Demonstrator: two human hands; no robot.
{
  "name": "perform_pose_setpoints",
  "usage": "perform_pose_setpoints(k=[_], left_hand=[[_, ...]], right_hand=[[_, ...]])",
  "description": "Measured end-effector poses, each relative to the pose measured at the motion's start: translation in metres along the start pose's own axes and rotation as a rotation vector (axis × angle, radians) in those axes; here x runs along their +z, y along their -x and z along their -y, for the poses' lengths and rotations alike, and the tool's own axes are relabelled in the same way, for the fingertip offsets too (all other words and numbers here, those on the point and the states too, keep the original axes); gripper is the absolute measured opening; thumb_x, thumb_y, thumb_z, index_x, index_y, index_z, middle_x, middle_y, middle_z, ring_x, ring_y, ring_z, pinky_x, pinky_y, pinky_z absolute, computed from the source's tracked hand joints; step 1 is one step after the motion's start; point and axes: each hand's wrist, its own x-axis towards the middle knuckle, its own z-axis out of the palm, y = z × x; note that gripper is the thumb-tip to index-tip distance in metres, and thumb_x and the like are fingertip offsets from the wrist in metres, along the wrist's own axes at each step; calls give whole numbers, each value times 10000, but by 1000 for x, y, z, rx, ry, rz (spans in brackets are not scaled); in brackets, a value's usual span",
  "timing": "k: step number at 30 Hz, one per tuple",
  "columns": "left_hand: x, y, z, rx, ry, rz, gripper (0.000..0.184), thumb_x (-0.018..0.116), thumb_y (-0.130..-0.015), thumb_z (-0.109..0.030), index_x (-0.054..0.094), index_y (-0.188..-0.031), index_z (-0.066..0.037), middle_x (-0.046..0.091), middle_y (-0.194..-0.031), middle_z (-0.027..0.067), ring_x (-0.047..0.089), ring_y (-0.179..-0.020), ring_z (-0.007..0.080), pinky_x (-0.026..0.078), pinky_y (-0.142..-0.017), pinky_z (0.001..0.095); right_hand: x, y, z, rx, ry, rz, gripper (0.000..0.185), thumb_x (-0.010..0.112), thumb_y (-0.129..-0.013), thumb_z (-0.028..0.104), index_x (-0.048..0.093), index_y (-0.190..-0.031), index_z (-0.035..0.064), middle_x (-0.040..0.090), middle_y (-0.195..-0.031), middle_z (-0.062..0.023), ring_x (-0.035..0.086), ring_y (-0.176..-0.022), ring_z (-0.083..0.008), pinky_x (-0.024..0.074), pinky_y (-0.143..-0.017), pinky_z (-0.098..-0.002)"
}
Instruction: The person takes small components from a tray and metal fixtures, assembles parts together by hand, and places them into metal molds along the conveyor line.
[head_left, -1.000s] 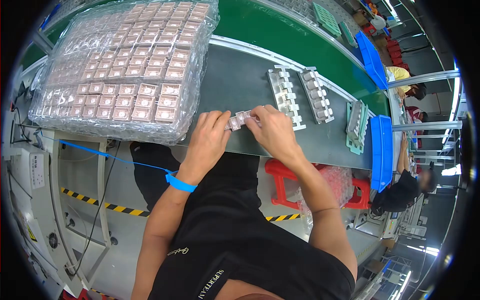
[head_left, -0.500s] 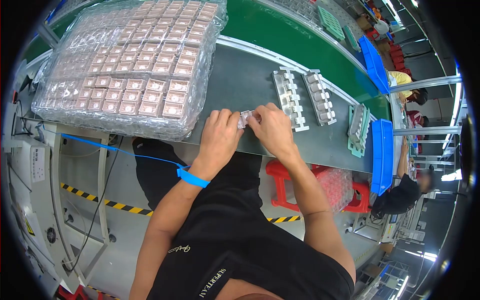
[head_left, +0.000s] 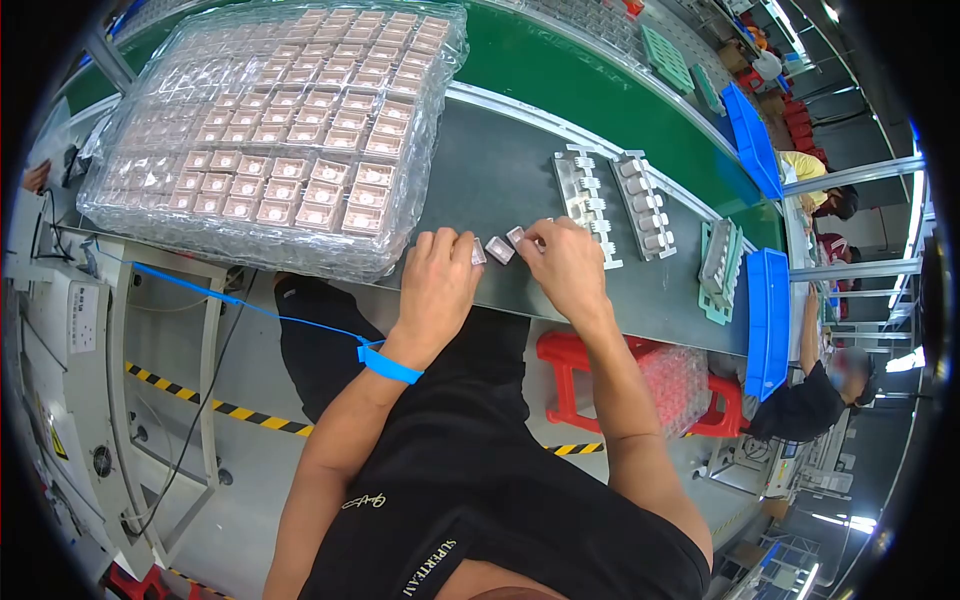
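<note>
Near the front edge of the dark work surface [head_left: 480, 165], my left hand [head_left: 437, 290] has its fingers closed at a small pale pink box-like piece [head_left: 478, 252]. A second such piece [head_left: 499, 250] lies between my two hands, tilted and touched by neither. My right hand [head_left: 567, 268] pinches a third small piece [head_left: 516, 238] at its fingertips. A blue strap with a cord circles my left wrist. To the left, a large plastic-wrapped stack [head_left: 290, 130] holds rows of similar pink pieces.
Beyond my right hand lie two metal racks of white parts [head_left: 587, 205] [head_left: 643, 205]. Further right are a green tray [head_left: 718, 270] and a blue bin [head_left: 767, 325]. A red stool [head_left: 565, 375] stands below the surface's edge. Another person [head_left: 810, 400] sits at the far right.
The short row of pink pieces held between my hands is now separate pieces. My hands have moved slightly apart since half a second ago, and the view has shifted a little.
</note>
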Motion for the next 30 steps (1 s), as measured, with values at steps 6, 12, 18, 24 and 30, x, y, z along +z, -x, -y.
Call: perform_pose_setpoints(k=[6, 12, 18, 24, 30], left_hand=[[0, 1, 2, 14, 13, -7, 393, 796, -789, -120, 644, -1132, -5, 581, -1021, 107, 559, -969, 301, 485, -838, 419], [1, 1, 3, 17, 29, -17, 381, 790, -789, -111, 641, -1123, -3, 578, -1018, 113, 555, -965, 303, 483, -847, 418], [-1, 2, 5, -9, 61, 11, 403, 791, -784, -85, 651, -1154, -6, 578, -1031, 114, 552, -964, 312, 487, -863, 424], [5, -2, 3, 16, 63, -23, 375, 788, -777, -107, 639, -1106, -6, 569, -1012, 121, 556, -965, 306, 482, -846, 423], [14, -13, 5, -10, 53, -22, 402, 796, -780, -82, 647, -1147, -14, 574, -1028, 115, 551, -969, 312, 484, -855, 426]], right_hand=[[3, 0, 12, 33, 96, 47, 219, 717, -867, 283, 775, -902, 75, 717, -878, -164, 696, -797, -356, 548, -715, -458], [6, -5, 10, 3, 128, 75, 216, 711, -871, 285, 775, -891, 80, 716, -884, -162, 693, -790, -354, 544, -708, -463], [-3, 0, -8, -23, 86, -15, 182, 681, -898, 200, 731, -950, 33, 710, -896, -181, 684, -808, -370, 534, -742, -449], [1, 0, -10, -71, 46, -21, 132, 662, -900, 108, 706, -979, 12, 706, -904, -186, 680, -824, -377, 528, -755, -453], [3, -7, -19, -180, 6, -7, 131, 626, -889, 53, 686, -992, -2, 691, -903, -188, 675, -815, -375, 526, -739, -446]])
